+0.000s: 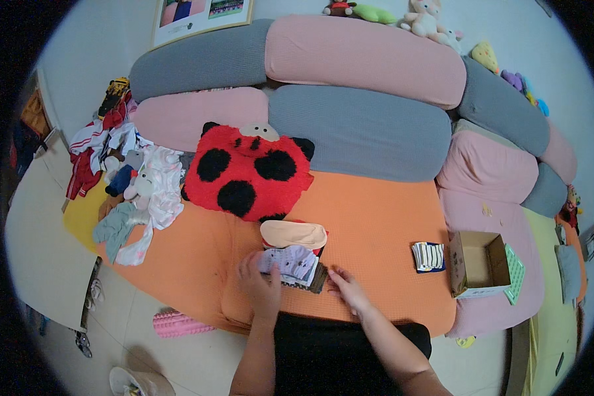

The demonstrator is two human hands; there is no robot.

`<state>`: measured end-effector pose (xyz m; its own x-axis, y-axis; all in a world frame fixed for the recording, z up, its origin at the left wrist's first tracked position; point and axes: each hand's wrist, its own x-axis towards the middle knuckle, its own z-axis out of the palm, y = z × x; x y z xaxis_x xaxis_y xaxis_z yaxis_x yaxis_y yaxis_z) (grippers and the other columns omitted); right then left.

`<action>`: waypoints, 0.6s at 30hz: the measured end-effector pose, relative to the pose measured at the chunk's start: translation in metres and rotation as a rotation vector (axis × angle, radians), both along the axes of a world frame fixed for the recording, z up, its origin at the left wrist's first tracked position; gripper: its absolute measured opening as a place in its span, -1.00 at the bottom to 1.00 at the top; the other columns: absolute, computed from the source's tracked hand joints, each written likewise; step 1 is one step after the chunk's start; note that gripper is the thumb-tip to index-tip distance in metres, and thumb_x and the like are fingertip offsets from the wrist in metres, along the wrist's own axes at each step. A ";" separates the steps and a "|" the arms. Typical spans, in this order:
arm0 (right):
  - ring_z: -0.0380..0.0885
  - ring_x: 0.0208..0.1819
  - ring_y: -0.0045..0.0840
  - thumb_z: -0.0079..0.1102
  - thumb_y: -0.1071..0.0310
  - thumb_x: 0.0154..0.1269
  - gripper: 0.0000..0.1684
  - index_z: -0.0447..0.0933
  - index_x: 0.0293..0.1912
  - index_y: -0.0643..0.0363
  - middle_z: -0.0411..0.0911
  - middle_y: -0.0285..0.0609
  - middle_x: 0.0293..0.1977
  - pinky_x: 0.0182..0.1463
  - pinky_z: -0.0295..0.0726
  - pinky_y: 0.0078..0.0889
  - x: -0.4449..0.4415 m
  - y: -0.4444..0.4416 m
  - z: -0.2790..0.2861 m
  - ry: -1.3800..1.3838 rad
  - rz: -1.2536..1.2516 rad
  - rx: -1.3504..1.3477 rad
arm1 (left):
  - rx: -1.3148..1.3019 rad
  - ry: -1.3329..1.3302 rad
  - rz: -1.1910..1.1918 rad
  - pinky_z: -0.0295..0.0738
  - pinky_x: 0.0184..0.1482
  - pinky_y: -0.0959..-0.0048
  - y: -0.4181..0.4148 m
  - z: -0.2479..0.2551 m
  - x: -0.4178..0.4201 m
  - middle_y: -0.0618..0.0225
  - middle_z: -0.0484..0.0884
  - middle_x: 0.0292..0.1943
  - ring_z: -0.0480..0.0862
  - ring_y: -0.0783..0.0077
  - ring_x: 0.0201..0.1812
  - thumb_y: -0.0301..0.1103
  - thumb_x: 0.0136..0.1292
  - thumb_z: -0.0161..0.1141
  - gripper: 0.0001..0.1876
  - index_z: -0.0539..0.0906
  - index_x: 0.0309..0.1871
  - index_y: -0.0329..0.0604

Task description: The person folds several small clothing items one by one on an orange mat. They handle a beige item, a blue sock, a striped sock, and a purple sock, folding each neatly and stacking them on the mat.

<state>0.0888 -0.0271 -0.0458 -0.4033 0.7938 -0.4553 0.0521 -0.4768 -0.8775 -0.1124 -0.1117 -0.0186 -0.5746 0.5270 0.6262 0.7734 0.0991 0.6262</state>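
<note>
Folded socks or small cloths lie in a loose pile on the orange sofa cover in front of me. On the pile are a beige folded piece (pixel 293 234), a pale lavender patterned piece (pixel 289 261) and a dark brown one (pixel 319 278). My left hand (pixel 261 284) is at the left side of the lavender piece, fingers apart; whether it grips the cloth is not plain. My right hand (pixel 346 288) is beside the brown piece on the right, its fingertips near the edge, apparently holding nothing. A small stack of striped folded cloth (pixel 428 257) lies farther right.
An open cardboard box (pixel 480 292) stands at the right by a green plastic grid (pixel 514 274). A red and black plush cushion (pixel 250 180) lies beyond the pile. Clothes and soft toys (pixel 163 183) are heaped at left. A bin (pixel 148 381) stands on the floor.
</note>
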 end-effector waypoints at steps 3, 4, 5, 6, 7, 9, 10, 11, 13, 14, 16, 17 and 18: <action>0.44 0.15 -0.36 0.25 -0.07 0.31 0.00 0.03 0.44 0.36 0.42 0.00 0.15 0.21 0.42 -0.39 -0.023 -0.007 0.004 0.044 -0.068 0.107 | -0.197 -0.233 0.156 0.30 0.26 0.10 -0.006 -0.024 -0.030 -0.04 0.55 0.09 0.48 -0.07 0.14 -0.05 0.31 0.18 -0.47 0.50 0.17 -0.30; 0.38 0.25 -0.26 0.27 -0.14 0.26 0.14 -0.09 0.46 0.41 0.35 0.14 0.24 0.30 0.36 -0.35 -0.030 -0.010 0.012 0.030 -0.086 0.123 | -0.247 -0.312 0.167 0.29 0.28 0.12 -0.004 -0.031 -0.040 -0.06 0.54 0.13 0.47 -0.08 0.18 0.03 0.33 0.14 -0.41 0.49 0.21 -0.32; 0.34 0.29 -0.24 0.27 -0.15 0.25 0.17 -0.11 0.46 0.42 0.30 0.17 0.27 0.33 0.32 -0.33 -0.035 -0.009 0.019 0.038 -0.074 0.125 | -0.297 -0.390 0.177 0.28 0.30 0.14 -0.003 -0.037 -0.050 -0.08 0.53 0.16 0.46 -0.08 0.21 0.11 0.36 0.09 -0.35 0.48 0.24 -0.34; 0.30 0.33 -0.21 0.28 -0.17 0.23 0.20 -0.14 0.47 0.43 0.26 0.21 0.31 0.36 0.28 -0.31 -0.039 -0.007 0.024 0.045 -0.066 0.126 | -0.298 -0.548 0.075 0.27 0.32 0.18 0.000 -0.034 -0.058 -0.10 0.50 0.20 0.45 -0.05 0.24 0.15 0.36 0.07 -0.31 0.46 0.27 -0.35; 0.25 0.37 -0.19 0.28 -0.19 0.22 0.23 -0.17 0.47 0.44 0.21 0.24 0.34 0.39 0.25 -0.29 -0.040 -0.004 0.027 0.051 -0.063 0.128 | -0.298 -0.703 -0.034 0.26 0.33 0.21 0.008 -0.025 -0.065 -0.11 0.48 0.24 0.44 -0.02 0.27 0.19 0.37 0.04 -0.26 0.44 0.30 -0.36; 0.19 0.41 -0.18 0.28 -0.21 0.21 0.25 -0.18 0.47 0.45 0.15 0.26 0.37 0.43 0.19 -0.28 -0.046 0.005 0.016 0.031 -0.070 0.139 | -0.290 -0.909 -0.201 0.25 0.34 0.26 0.015 -0.029 -0.085 -0.13 0.45 0.28 0.43 0.03 0.31 0.25 0.36 0.01 -0.21 0.42 0.33 -0.37; 0.16 0.43 -0.18 0.28 -0.22 0.20 0.26 -0.18 0.47 0.45 0.12 0.27 0.39 0.44 0.16 -0.27 -0.054 0.009 0.011 0.025 -0.059 0.142 | -0.284 -0.960 -0.250 0.25 0.34 0.28 0.018 -0.045 -0.103 -0.13 0.44 0.29 0.43 0.05 0.32 0.27 0.35 0.01 -0.19 0.42 0.33 -0.37; 0.14 0.44 -0.18 0.30 -0.20 0.19 0.26 -0.18 0.47 0.45 0.11 0.26 0.39 0.44 0.15 -0.27 -0.058 0.013 0.007 0.061 -0.070 0.125 | -0.290 -1.015 -0.308 0.25 0.34 0.30 0.022 -0.057 -0.111 -0.13 0.44 0.30 0.43 0.07 0.33 0.29 0.33 0.01 -0.17 0.42 0.33 -0.36; 0.11 0.45 -0.19 0.35 -0.17 0.17 0.28 -0.18 0.47 0.45 0.09 0.23 0.41 0.45 0.14 -0.26 -0.059 0.020 0.003 0.134 -0.106 0.098 | -0.489 -0.954 -0.325 0.24 0.35 0.31 0.034 -0.046 -0.107 -0.09 0.44 0.31 0.41 0.09 0.35 0.32 0.31 0.03 -0.14 0.41 0.34 -0.36; 0.14 0.44 -0.21 0.37 -0.12 0.18 0.25 -0.17 0.47 0.42 0.12 0.19 0.40 0.44 0.16 -0.26 -0.059 0.022 0.000 0.168 -0.124 0.132 | -0.586 -0.918 -0.333 0.24 0.35 0.32 0.040 -0.040 -0.104 -0.08 0.44 0.32 0.41 0.09 0.36 0.33 0.29 0.04 -0.13 0.40 0.35 -0.36; 0.19 0.41 -0.25 0.40 -0.02 0.19 0.20 -0.15 0.48 0.36 0.17 0.12 0.40 0.43 0.20 -0.27 -0.067 0.024 -0.005 0.238 -0.147 0.192 | -0.520 -0.891 -0.337 0.23 0.37 0.32 0.043 -0.025 -0.093 -0.06 0.42 0.33 0.39 0.10 0.37 0.35 0.26 0.05 -0.11 0.39 0.37 -0.31; 0.22 0.40 -0.27 0.39 0.04 0.21 0.16 -0.14 0.49 0.31 0.20 0.07 0.38 0.41 0.22 -0.28 -0.069 0.025 -0.005 0.277 -0.148 0.194 | -0.486 -0.876 -0.342 0.22 0.38 0.32 0.045 -0.021 -0.089 -0.05 0.42 0.34 0.38 0.10 0.38 0.37 0.25 0.06 -0.10 0.38 0.38 -0.29; 0.25 0.38 -0.30 0.39 0.10 0.23 0.12 -0.13 0.50 0.26 0.23 0.02 0.37 0.40 0.24 -0.30 -0.079 0.022 0.000 0.319 -0.127 0.187 | -0.490 -0.876 -0.353 0.21 0.38 0.33 0.041 -0.031 -0.100 -0.04 0.41 0.35 0.38 0.12 0.38 0.36 0.25 0.06 -0.11 0.38 0.39 -0.26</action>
<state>0.0100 -0.0054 -0.0458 -0.3946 0.9038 -0.1655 -0.2868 -0.2923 -0.9123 -0.2126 -0.0702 -0.0501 -0.4872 0.8346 -0.2571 0.1064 0.3490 0.9311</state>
